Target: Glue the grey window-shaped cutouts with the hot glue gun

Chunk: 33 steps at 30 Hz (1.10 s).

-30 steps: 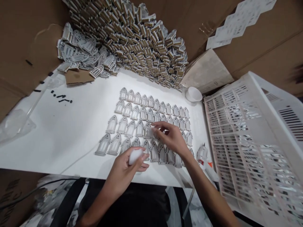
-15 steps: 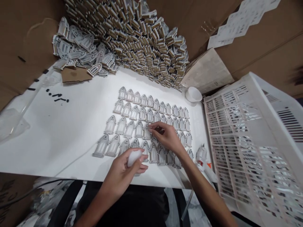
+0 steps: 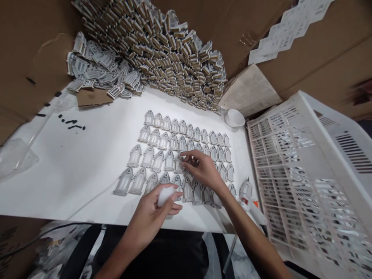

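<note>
Several rows of small grey arch-shaped window cutouts [image 3: 162,141] lie flat on the white table [image 3: 72,162]. My right hand [image 3: 203,170] rests over the third row, its fingertips pinched on one arch piece [image 3: 179,163] in the middle. My left hand [image 3: 158,207] hovers at the table's near edge, closed around a small white wad [image 3: 165,194], just in front of the nearest row of cutouts.
A tall heap of stacked cutouts [image 3: 171,50] fills the back, with a looser grey pile [image 3: 99,69] at the back left. A white bowl [image 3: 235,117], a glue gun [image 3: 250,197] and a white plastic crate [image 3: 308,182] stand on the right. Cardboard walls surround the table.
My right hand has slid slightly left and down onto the third-row piece. The left hand holds its white wad in nearly the same place.
</note>
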### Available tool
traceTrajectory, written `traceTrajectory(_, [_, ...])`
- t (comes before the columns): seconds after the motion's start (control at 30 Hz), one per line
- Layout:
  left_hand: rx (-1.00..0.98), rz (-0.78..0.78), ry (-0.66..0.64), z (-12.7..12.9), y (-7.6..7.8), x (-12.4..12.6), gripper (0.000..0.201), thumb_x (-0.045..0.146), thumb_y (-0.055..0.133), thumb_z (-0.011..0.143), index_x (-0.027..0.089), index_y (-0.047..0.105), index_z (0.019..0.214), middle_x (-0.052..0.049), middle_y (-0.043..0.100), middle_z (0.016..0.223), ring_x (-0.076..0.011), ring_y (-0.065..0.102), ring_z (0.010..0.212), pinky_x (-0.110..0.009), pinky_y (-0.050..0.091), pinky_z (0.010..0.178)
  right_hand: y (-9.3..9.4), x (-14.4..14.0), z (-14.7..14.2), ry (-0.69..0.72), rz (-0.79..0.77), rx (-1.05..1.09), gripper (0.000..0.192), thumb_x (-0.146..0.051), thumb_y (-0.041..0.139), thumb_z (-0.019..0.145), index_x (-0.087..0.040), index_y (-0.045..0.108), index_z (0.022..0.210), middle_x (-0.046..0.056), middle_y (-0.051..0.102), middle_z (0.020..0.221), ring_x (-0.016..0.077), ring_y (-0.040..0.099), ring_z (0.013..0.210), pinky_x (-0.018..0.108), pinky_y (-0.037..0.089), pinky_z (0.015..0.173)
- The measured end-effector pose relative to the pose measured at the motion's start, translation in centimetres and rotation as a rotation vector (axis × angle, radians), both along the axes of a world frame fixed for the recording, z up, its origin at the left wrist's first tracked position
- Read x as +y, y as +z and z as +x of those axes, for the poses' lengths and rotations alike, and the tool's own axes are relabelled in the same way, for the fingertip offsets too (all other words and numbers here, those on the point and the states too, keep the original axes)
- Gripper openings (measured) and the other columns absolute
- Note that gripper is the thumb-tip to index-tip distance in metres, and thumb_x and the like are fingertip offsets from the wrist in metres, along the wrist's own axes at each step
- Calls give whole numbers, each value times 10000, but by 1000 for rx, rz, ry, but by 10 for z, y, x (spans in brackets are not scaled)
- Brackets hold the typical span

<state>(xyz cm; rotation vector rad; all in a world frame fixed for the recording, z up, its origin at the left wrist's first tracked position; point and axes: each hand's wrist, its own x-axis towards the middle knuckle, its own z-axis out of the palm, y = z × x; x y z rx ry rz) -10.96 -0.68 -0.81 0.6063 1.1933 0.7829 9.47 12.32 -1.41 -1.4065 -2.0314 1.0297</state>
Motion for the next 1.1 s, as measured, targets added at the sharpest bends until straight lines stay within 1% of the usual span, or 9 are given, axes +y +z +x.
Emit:
traceTrajectory(0.07, [2,16,-16,1,-1,1,546,631,758,938,226,718,1303,-102,832,1250,-298,841,1035,-411,690,965,13,-10,2,14,-24,18,250,-400,797,974,-294,806,1201,35,775,1016,182,658,759,319,516,700])
traceTrajectory(0.17, [-10,64,-59,5,-2,3,458,609,742,959,226,745,1210,-70,850,1126,-286,845,990,-402,700,934,37,-32,6,108,-160,56,273,-458,798,986,-327,814,1225,38,796,1093,187,701,798,293,510,633])
traceTrajectory(0.23, [-23,91,-90,10,-3,4,411,591,740,966,225,753,1152,-50,849,1030,-284,847,958,-400,708,905,47,-45,10,166,-214,75,209,-448,789,999,-329,838,1162,33,798,1067,185,712,816,288,514,638])
traceTrajectory(0.3, [-34,102,-111,15,-3,5,393,583,735,973,230,755,1145,-37,845,1006,-276,847,937,-395,712,889,51,-53,15,171,-231,94,147,-429,786,1004,-319,854,1074,20,797,992,179,711,816,281,506,640])
traceTrajectory(0.43, [-31,93,-112,24,-4,10,425,592,753,960,235,744,1190,-30,844,1032,-264,845,956,-379,705,916,46,-49,29,52,-274,130,146,-431,815,971,-291,853,981,12,816,953,154,674,700,268,435,540])
traceTrajectory(0.57, [-38,56,-122,28,-6,12,489,608,774,938,222,741,1238,-52,838,1106,-271,841,1013,-374,694,957,35,-26,39,-99,-146,116,186,-442,818,949,-261,845,983,38,839,1029,166,686,716,286,476,583])
traceTrajectory(0.7, [-38,49,-116,26,-10,8,534,622,758,946,204,733,1278,-82,835,1162,-275,839,1034,-374,692,965,21,-5,38,-76,-125,81,167,-402,802,947,-245,837,990,30,842,995,173,691,730,298,518,651])
traceTrajectory(0.87, [-48,33,-138,20,-15,3,540,620,717,982,213,705,1336,-108,812,1319,-271,826,1093,-396,677,1017,4,7,36,-42,-134,56,132,-364,804,939,-250,852,986,19,847,990,177,686,762,308,524,708])
traceTrajectory(1.1, [-36,18,-103,20,-14,4,548,637,737,956,203,717,1289,-113,818,1306,-277,833,1065,-391,683,989,2,14,38,-25,-143,36,116,-362,818,932,-263,861,975,15,849,983,178,661,743,317,509,705])
